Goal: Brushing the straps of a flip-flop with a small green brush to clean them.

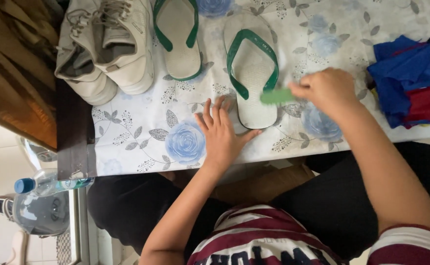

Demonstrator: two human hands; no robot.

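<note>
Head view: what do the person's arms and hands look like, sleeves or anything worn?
Both forearms are bare. The left hand and right hand wear no gloves, and no rings or watch show. Short sleeves of a maroon-and-white striped shirt end near the upper arms.

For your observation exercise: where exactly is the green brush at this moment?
In the head view, the green brush is held in the right hand, against the right edge of the near flip-flop, which the left hand steadies on the floral tablecloth.

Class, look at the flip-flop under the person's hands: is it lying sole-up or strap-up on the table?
Strap-up. The flip-flop shows its green strap on top; the left hand steadies its heel.
</note>
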